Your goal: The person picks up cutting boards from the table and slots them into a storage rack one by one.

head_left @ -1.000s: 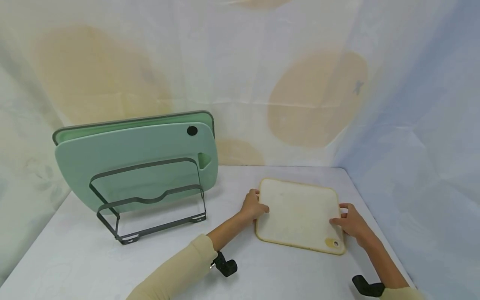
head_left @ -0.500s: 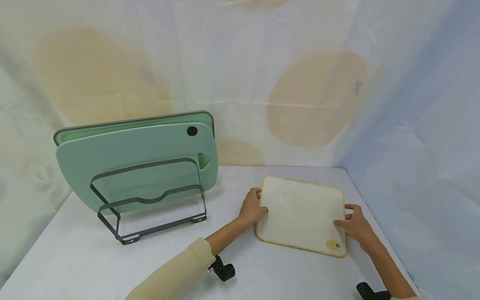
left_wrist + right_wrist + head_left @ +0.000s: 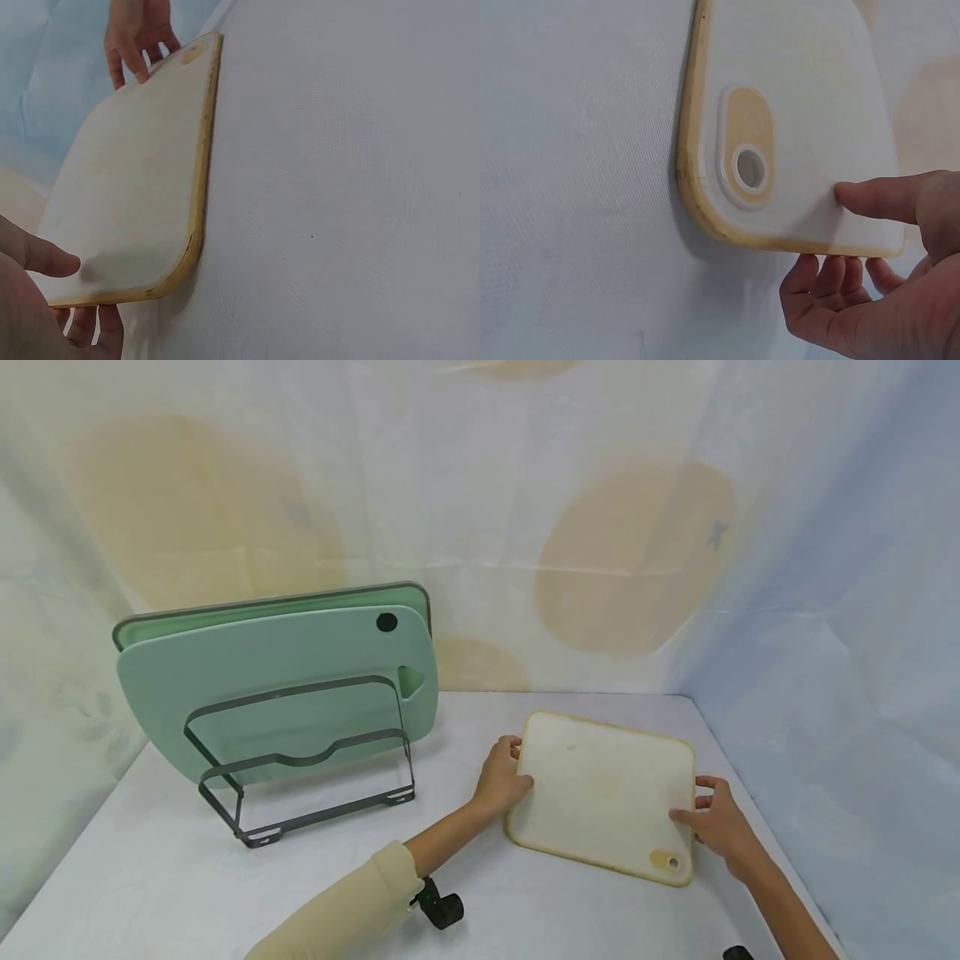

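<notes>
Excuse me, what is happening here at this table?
A person holds a white cutting board with yellow rim by its two side edges, left hand and right hand, thumbs on top and fingers underneath. It seems tilted just above the table. To the left, two green boards stand in a dark metal rack.

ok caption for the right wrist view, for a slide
Right hand pinches the edge of a white, yellow-rimmed cutting board beside its hanging hole.
</notes>
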